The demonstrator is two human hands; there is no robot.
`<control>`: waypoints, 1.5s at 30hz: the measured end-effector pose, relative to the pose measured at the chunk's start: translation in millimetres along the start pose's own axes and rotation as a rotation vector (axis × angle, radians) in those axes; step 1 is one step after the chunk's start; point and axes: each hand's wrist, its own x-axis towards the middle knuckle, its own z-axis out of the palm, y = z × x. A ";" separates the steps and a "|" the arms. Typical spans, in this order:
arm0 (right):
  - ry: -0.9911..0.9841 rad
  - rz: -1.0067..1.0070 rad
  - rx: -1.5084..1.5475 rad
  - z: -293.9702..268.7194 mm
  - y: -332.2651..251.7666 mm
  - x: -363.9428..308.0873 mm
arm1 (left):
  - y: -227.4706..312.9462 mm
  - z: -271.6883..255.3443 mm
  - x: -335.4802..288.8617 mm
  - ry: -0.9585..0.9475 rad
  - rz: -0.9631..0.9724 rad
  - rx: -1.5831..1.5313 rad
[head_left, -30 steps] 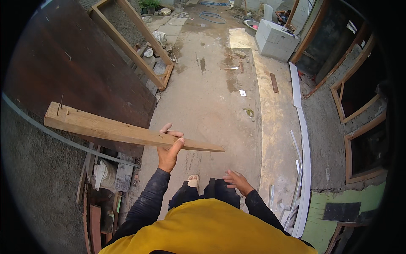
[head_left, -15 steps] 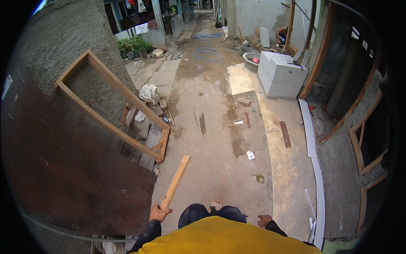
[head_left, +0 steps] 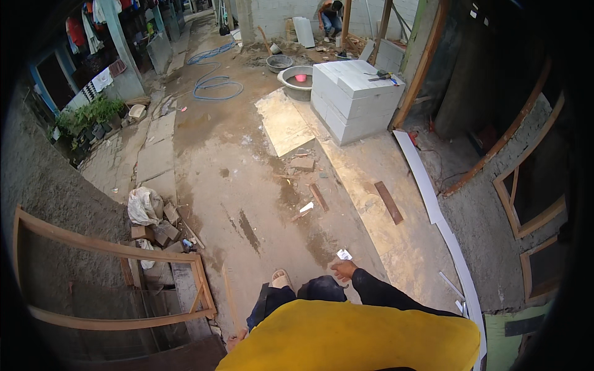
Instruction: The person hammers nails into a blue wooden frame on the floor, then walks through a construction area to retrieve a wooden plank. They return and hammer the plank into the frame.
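Observation:
A narrow light wooden plank [head_left: 229, 295] stands out forward from my left hand [head_left: 236, 339], low beside my left leg. The fingers of that hand are closed on the plank's near end, partly hidden by my yellow shirt. My right hand [head_left: 344, 269] is held out in front of my right leg with nothing visible in it, its fingers loosely bent and apart. Just beyond it a small white piece of paper [head_left: 344, 254] lies on the ground.
At left leans a wooden frame [head_left: 114, 248], near rubble and a white sack [head_left: 145, 206]. White blocks [head_left: 356, 99] are stacked ahead right, beside a basin [head_left: 298, 93]. A blue hose [head_left: 216, 89] lies farther off. Plywood sheeting [head_left: 365, 204] lines the right side. Another person [head_left: 330, 18] bends far ahead.
My view has swung right and I am farther forward along the path. My right arm has swung forward. The plank in my left hand now sits closer to my leg.

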 end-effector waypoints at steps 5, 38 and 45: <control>0.036 0.097 0.314 -45.9 -41.9 68.5 | 289.7 -21.2 91.6 0.025 0.478 -0.173; 0.117 0.054 0.540 -300.3 -1072.0 555.8 | 1293.9 24.2 700.9 0.065 0.254 -0.256; 0.002 0.214 0.262 -371.8 -1194.5 678.3 | 1604.8 55.3 803.9 0.020 0.825 -0.127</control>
